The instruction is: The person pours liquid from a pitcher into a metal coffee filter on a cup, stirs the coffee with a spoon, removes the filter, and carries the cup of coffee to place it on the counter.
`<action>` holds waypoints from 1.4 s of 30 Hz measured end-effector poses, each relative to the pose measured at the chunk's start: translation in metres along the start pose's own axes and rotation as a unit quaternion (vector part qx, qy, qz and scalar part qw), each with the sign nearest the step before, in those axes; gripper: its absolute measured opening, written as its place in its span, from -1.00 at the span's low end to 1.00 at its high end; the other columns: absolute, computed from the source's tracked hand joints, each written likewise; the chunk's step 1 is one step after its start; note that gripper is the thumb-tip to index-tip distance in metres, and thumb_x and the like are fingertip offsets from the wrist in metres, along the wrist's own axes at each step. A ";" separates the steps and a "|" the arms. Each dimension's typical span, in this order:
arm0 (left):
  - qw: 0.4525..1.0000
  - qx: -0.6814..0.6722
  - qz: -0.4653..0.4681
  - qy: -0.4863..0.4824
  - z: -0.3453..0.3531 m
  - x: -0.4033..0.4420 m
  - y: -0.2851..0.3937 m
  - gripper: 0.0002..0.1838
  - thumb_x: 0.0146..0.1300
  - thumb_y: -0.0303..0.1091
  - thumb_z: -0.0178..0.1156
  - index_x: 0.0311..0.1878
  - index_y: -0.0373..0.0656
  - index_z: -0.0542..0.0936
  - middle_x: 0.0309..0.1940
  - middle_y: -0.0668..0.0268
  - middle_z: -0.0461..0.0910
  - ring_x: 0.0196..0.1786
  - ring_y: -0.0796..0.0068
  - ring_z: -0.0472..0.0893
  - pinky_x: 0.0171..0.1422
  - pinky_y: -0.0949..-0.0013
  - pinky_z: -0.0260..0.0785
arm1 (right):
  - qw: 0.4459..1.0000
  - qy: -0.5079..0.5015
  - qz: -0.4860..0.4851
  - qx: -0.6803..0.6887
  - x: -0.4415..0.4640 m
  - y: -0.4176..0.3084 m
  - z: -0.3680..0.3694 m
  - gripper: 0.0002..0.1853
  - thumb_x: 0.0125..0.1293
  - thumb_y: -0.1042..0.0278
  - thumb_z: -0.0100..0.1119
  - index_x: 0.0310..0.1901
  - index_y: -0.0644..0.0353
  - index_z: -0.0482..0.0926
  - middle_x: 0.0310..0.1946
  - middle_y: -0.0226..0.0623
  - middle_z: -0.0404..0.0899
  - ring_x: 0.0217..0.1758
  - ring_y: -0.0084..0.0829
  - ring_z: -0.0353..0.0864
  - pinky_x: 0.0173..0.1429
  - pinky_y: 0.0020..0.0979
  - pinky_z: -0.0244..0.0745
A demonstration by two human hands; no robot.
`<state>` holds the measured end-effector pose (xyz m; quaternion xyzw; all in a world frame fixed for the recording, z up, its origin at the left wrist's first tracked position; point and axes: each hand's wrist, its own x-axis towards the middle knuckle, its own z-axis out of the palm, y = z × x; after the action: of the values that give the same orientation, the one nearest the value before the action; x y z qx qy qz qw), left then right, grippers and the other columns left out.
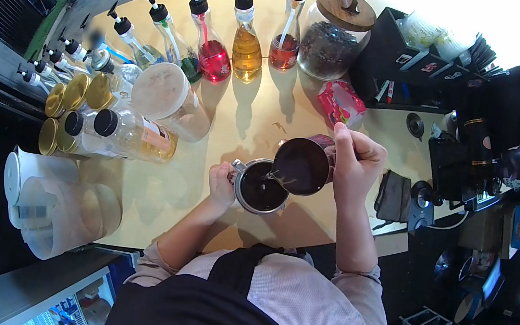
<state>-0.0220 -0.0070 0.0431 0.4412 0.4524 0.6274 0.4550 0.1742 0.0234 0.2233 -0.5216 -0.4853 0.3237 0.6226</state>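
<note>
My right hand (358,157) is closed round the handle side of a metal pitcher (307,164), which tilts to the left with dark liquid inside. Its lip is over a round metal-rimmed cup (262,189) holding dark liquid. A thin stream seems to run between the two. My left hand (222,184) grips the cup at its handle on the left side. Just beyond the pitcher lies a pink packet (341,103) on the wooden table (161,208).
Several pump bottles, among them a red syrup bottle (214,60) and an amber one (247,54), line the far edge. A wooden-lidded jar (328,49) stands beside a black organizer (390,53). Plastic tubs (170,101) crowd the left, and a grey cloth (393,196) lies right.
</note>
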 end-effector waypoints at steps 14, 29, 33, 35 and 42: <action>1.000 0.009 0.013 -0.006 -0.002 0.000 -0.003 -0.42 0.41 -0.04 -0.18 -0.73 -0.15 0.31 -0.79 0.50 0.23 -0.68 0.69 0.15 -0.57 0.44 -0.12 | 0.998 0.009 -0.054 -0.043 -0.006 -0.001 -0.006 -0.60 0.23 0.49 0.17 -0.72 0.35 0.29 -0.80 -0.56 0.13 -0.65 -0.79 0.07 -0.58 -0.52 -0.08; 1.000 -0.004 -0.022 0.020 -0.002 0.000 -0.007 -0.43 0.41 -0.08 -0.19 -0.71 -0.18 0.36 -0.78 0.49 0.25 -0.68 0.69 0.16 -0.57 0.47 -0.09 | 0.997 0.001 -0.069 -0.039 -0.018 0.003 -0.020 -0.69 0.27 0.49 0.14 -0.64 0.35 0.56 -0.76 -0.53 0.42 -0.70 -0.82 0.26 -0.61 -0.66 0.03; 1.000 -0.008 -0.013 0.002 -0.003 0.001 -0.010 -0.44 0.41 -0.08 -0.20 -0.71 -0.17 0.34 -0.79 0.49 0.24 -0.69 0.69 0.15 -0.57 0.47 -0.10 | 0.997 0.017 -0.058 -0.039 -0.019 -0.003 -0.020 -0.67 0.25 0.51 0.14 -0.67 0.35 0.40 -0.77 -0.53 0.26 -0.68 -0.79 0.16 -0.59 -0.59 -0.02; 1.000 -0.009 -0.012 0.000 -0.004 0.000 -0.011 -0.44 0.41 -0.08 -0.21 -0.71 -0.17 0.34 -0.79 0.49 0.23 -0.69 0.69 0.15 -0.57 0.46 -0.11 | 0.998 0.031 -0.043 -0.035 -0.020 -0.004 -0.020 -0.62 0.22 0.53 0.13 -0.70 0.34 0.25 -0.78 -0.52 0.10 -0.65 -0.75 0.05 -0.57 -0.50 -0.07; 1.000 0.004 0.007 -0.013 -0.004 0.001 -0.005 -0.42 0.42 -0.06 -0.21 -0.71 -0.18 0.36 -0.80 0.49 0.24 -0.69 0.70 0.16 -0.57 0.46 -0.09 | 0.997 0.041 -0.043 -0.040 -0.015 0.005 -0.026 -0.67 0.26 0.48 0.15 -0.66 0.34 0.40 -0.77 -0.55 0.26 -0.68 -0.79 0.16 -0.60 -0.59 -0.03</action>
<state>-0.0248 -0.0056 0.0378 0.4544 0.4460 0.6232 0.4541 0.1945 0.0021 0.2154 -0.5373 -0.4936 0.2555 0.6343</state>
